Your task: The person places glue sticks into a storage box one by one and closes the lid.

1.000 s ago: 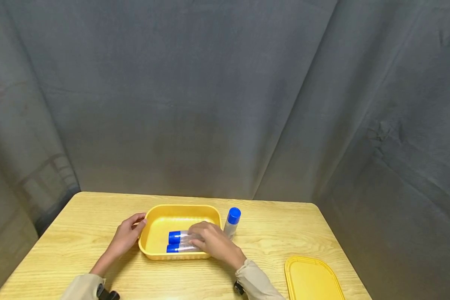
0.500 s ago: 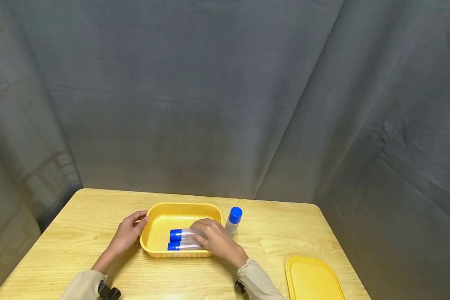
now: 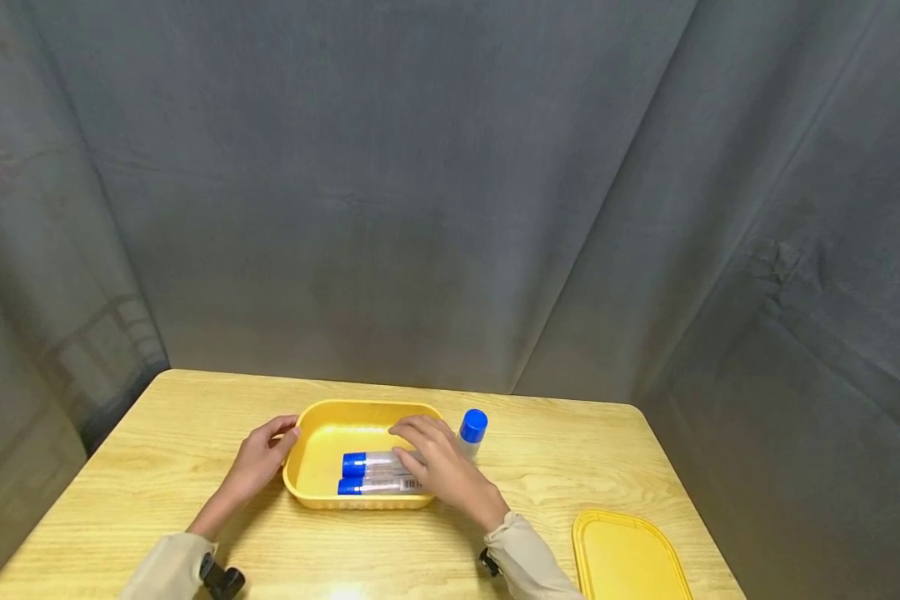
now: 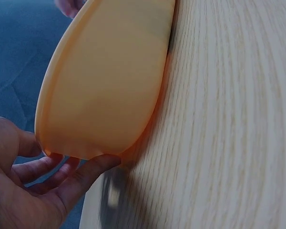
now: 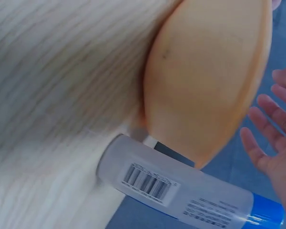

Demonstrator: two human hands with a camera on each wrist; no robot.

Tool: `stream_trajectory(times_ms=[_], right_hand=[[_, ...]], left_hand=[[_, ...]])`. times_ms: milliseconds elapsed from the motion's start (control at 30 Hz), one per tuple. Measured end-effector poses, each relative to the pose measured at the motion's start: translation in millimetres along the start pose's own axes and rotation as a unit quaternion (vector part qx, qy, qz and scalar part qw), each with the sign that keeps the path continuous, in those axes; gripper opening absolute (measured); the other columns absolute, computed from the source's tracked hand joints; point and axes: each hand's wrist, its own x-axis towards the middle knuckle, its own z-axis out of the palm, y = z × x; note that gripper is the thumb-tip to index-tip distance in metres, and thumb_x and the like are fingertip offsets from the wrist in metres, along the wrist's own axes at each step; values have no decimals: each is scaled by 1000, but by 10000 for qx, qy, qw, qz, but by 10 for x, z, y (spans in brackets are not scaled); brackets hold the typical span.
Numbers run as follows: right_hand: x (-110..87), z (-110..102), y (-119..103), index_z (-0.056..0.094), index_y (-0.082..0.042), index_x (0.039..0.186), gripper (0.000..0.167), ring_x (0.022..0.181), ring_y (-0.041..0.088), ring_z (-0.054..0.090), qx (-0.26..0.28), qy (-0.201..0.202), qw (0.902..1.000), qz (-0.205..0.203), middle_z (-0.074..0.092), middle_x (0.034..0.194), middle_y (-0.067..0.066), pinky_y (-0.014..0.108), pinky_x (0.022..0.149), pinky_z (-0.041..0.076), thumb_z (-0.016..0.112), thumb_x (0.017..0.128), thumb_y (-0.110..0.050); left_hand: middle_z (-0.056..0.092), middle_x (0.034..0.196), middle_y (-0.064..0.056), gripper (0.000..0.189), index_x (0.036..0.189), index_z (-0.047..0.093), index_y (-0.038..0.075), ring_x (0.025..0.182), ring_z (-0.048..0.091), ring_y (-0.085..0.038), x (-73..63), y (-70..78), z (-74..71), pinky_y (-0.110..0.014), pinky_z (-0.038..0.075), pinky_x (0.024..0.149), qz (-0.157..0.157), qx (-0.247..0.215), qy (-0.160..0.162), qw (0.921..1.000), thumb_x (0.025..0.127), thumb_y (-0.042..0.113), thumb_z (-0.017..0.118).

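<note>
Lifted off the two blue-capped tubes point(image 3: 381, 464) since the earlier frame, the right hand point(image 3: 438, 458) leaves more of their clear bodies in sight, with a barcode point(image 3: 410, 483) on the near one. Both tubes lie side by side in the near part of the yellow tray point(image 3: 360, 502), caps to the left. The right hand's fingers are spread and gently bent above the tray's right end; whether the thumb brushes the far tube, I cannot tell. At the left end, the left hand point(image 3: 261, 454) grips the tray's wall with thumb and bent fingers. Just right of the tray, a third tube point(image 3: 473, 429) stands upright, blue cap on top. Beneath is a light wood-grain table point(image 3: 390, 550), with a flat yellow lid point(image 3: 630, 562) well apart at the near right. Beige sleeves point(image 3: 536, 558) cover the forearms, a black device point(image 3: 489, 562) at each wrist, and a grey curtain point(image 3: 345, 208) hangs beyond the far edge and at both sides. Only the right wrist view shows the third tube's printed label point(image 5: 150, 183); the left wrist view shows fingertips against the tray's outer end, hidden in the head view.
</note>
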Motion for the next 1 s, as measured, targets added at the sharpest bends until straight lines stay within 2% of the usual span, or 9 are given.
stream_trajectory(times_ms=[200, 367, 667, 833, 1000], right_hand=[[-9, -46, -20, 72, -15, 126, 26, 123, 19, 63, -269, 264, 9988, -311, 69, 129, 1, 38, 99, 53, 71, 102, -26], [23, -110, 23, 72, -12, 125, 28, 122, 22, 62, -448, 491, 9966, -495, 69, 129, 5, 41, 102, 51, 74, 99, -23], [72, -265, 137, 72, -11, 127, 31, 126, 24, 59, -580, 501, 9968, -215, 66, 133, 6, 44, 109, 46, 76, 99, -23], [32, -356, 183, 72, -11, 126, 29, 125, 25, 60, -350, 709, 9968, -99, 66, 131, 7, 45, 105, 47, 75, 98, -17], [-17, -455, 260, 71, -9, 128, 34, 123, 26, 60, -207, 900, 9957, 117, 66, 131, 7, 48, 103, 48, 78, 95, -17]], left_hand=[[55, 143, -33, 44, 146, 52, -8, 127, 62, -47, -25, -18, -20, -25, 58, 75, -28, -5, -44, 10000, 112, 20, 51], [54, 144, -33, 47, 148, 50, -9, 129, 60, -48, -22, -18, -29, -26, 58, 76, -6, 37, -64, 10000, 113, 22, 50], [54, 144, -34, 46, 148, 49, -9, 128, 61, -47, -6, -25, -47, -26, 58, 74, -36, -47, -71, 10000, 113, 21, 50], [53, 145, -34, 46, 148, 49, -10, 131, 58, -49, -17, -30, -57, -26, 58, 77, -83, -16, -59, 9999, 113, 20, 50], [54, 144, -34, 46, 148, 50, -9, 130, 59, -49, -17, -32, -51, -24, 57, 78, -84, 57, -28, 9999, 113, 20, 50]])
